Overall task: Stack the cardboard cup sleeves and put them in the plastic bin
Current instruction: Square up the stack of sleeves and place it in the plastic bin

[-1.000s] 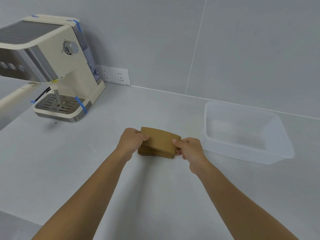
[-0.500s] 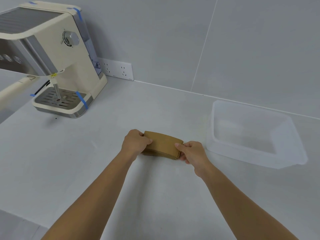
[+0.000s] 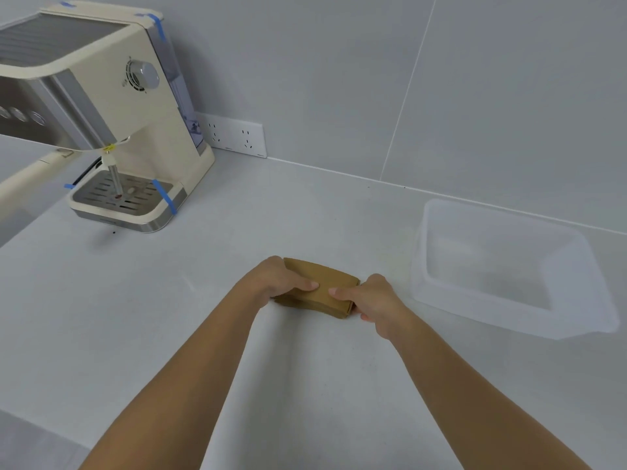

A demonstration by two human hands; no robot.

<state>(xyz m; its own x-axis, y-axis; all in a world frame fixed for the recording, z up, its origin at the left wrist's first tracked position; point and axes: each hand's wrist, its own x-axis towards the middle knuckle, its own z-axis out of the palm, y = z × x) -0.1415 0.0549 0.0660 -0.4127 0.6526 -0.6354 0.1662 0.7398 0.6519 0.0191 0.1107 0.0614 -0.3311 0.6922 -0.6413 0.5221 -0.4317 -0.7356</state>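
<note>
Both hands, the left hand [image 3: 276,283] and right hand [image 3: 375,300], had squeezed the sleeves [image 3: 325,290] into a tighter, squarer stack on the table [image 3: 169,317], seemingly ready to lift into the bin [image 3: 509,310] at right.

Stacked cardboard cup sleeves [image 3: 322,288] pinched between left hand [image 3: 271,283] and right hand [image 3: 376,300] on table [image 3: 169,317]; plastic bin [image 3: 509,320] at three o'clock, apart.
</note>
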